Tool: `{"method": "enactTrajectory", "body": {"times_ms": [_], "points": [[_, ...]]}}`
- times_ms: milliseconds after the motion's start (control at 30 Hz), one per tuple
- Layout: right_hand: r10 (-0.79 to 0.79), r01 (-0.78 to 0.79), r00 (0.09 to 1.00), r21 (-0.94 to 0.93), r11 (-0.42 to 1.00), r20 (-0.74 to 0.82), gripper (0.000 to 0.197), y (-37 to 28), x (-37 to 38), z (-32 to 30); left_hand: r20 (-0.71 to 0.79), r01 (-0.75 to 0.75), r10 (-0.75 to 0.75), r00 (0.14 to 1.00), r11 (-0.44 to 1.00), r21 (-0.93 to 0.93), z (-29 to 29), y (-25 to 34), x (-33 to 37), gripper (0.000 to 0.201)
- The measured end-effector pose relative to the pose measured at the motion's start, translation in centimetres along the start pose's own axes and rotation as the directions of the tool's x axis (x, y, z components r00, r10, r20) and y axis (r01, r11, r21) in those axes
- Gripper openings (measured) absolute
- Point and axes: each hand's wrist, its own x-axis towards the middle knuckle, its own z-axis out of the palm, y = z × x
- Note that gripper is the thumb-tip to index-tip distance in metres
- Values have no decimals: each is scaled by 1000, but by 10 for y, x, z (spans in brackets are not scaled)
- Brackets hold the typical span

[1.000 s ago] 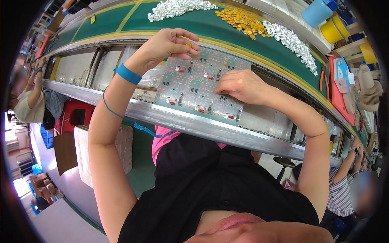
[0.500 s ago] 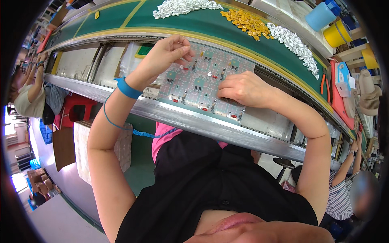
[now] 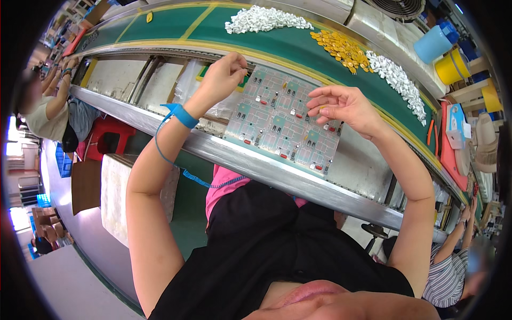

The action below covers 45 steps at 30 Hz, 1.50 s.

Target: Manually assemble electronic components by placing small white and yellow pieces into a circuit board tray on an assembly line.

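Note:
A circuit board panel (image 3: 282, 118) lies on the rail frame in front of me, dotted with small red, black and yellow parts. My left hand (image 3: 224, 77), a blue wrist strap (image 3: 181, 114) behind it, is raised by the board's far left corner. Its fingers are curled in a pinch, and what they hold, if anything, is too small to make out. Over the board's right side hovers my right hand (image 3: 349, 111), fingers bent toward the thumb. A small yellow component (image 3: 322, 107) shows at its fingertips.
Beyond the rail runs a green belt (image 3: 202, 44) bearing white parts (image 3: 264, 20), yellow disc-shaped components (image 3: 341, 49) and more white parts (image 3: 397, 80). Pliers with orange handles (image 3: 429, 132) lie far right. A metal rail edge (image 3: 256, 165) crosses before me. Other people work at both sides.
My right hand has lifted off the board's lower right area and moved up and right, its fingers loosening. My left hand has shifted slightly away from the board's far left part. The view has moved slightly.

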Motion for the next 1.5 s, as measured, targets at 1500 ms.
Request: {"method": "enactTrajectory", "body": {"times_ms": [1500], "points": [[-413, 469, 857, -797, 380, 307, 10, 21, 49, 57, 39, -260, 281, 959, 814, 520, 24, 8, 2, 8]]}}
